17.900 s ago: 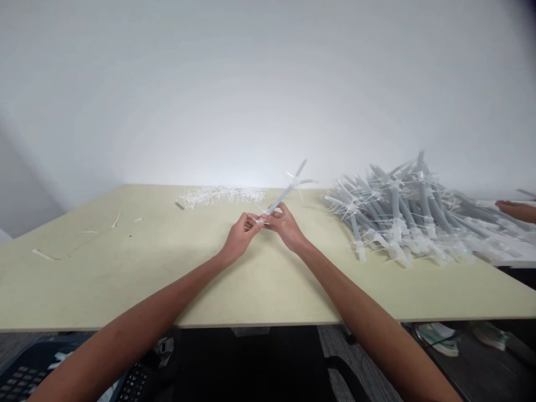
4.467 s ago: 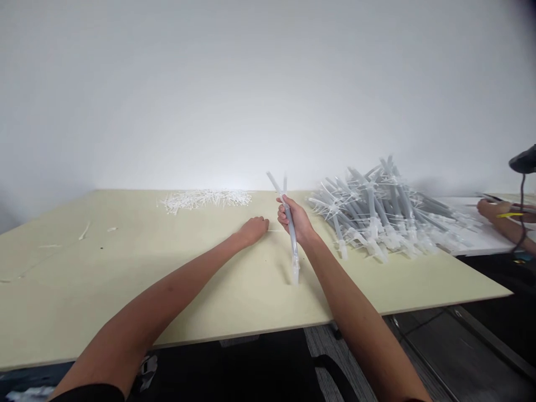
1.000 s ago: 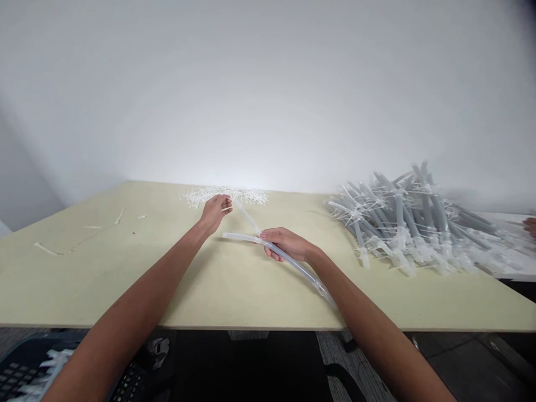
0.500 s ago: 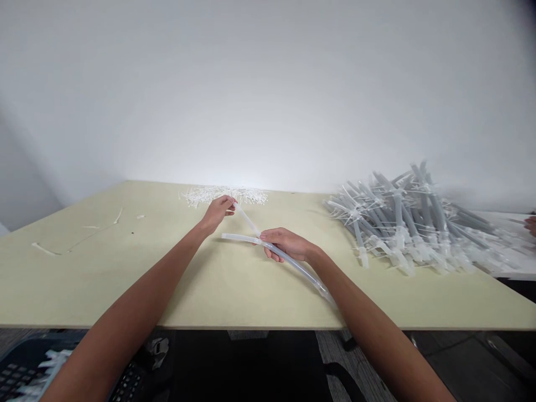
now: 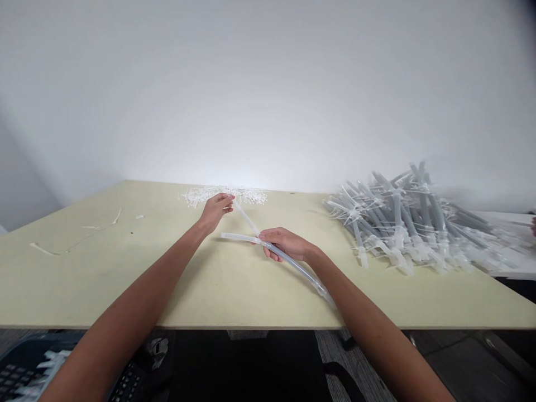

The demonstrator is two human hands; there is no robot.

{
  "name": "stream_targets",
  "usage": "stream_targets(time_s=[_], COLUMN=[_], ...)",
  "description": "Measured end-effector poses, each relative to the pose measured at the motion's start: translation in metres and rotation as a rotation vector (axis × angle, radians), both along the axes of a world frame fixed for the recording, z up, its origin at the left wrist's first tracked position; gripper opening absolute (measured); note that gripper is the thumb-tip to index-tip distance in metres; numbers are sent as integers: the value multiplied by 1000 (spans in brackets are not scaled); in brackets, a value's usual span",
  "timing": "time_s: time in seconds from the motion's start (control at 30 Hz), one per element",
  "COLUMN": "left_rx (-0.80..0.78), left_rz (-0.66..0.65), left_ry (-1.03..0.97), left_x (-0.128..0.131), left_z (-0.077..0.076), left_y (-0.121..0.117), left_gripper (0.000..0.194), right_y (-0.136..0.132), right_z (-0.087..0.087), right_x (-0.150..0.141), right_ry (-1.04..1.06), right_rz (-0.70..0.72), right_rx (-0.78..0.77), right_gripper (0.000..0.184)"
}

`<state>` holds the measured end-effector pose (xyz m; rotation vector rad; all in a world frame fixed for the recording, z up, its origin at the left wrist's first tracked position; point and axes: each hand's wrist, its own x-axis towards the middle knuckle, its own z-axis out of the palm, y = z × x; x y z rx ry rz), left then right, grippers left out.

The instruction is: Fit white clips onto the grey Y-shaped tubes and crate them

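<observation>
- The left hand (image 5: 216, 211) hangs just above the pale table, its fingers partly curled and its palm turned down. The upper end of a clear plastic tube (image 5: 288, 269) reaches its fingertips (image 5: 229, 197), but the view does not settle whether they have hold of it.
- The right hand (image 5: 286, 244) is closed around the clear plastic tube at the point where its branches meet, with the fingers wrapped underneath and the thumb side on top.
- The clear plastic tube lies in a rough Y above the table. One thick length runs from the right hand toward the person, a short length pokes out to the left, and a thin branch rises to the left hand.
- Its lower end lies near the table's front edge, close to the right forearm (image 5: 355, 301).
- Beyond the hands, a loose heap of white cable ties (image 5: 221, 195) lies at the table's far edge, just past the left hand.
- To the right, well apart from both hands, sits a large pile of grey-looking tubes (image 5: 397, 223) crossed with cable ties.
- A few white plastic scraps (image 5: 42, 249) lie on the left of the pale laminate table (image 5: 104, 285).
- At the right edge of the view, a co-worker's hand (image 5: 534, 226) shows only in part, beside a white sheet (image 5: 505, 219).
- Below the table at the lower left, a computer keyboard (image 5: 128, 385) sits on the dark floor area.
</observation>
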<state>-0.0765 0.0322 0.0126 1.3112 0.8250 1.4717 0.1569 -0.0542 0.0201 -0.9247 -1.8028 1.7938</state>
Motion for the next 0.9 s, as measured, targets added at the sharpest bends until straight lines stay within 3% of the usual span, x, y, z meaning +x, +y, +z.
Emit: stream_targets(time_s=[0.2, 0.5, 0.67, 0.9], left_rx=[-34, 84, 144, 193], left_rz=[36, 203, 277, 270], left_ry=[27, 136, 193, 255], left_x=[3, 0, -3, -5], left_z=[-2, -4, -1, -3], left_y=[2, 9, 7, 10], left_gripper=[22, 20, 36, 18], right_y=[1, 2, 2, 2], right_z=[-1, -3, -3, -3], right_x=[0, 0, -1, -1], right_ry=[-1, -15, -21, -21], right_rz=[13, 8, 10, 2], right_rx=[2, -2, 6, 1], right_gripper=[32, 32, 32, 33])
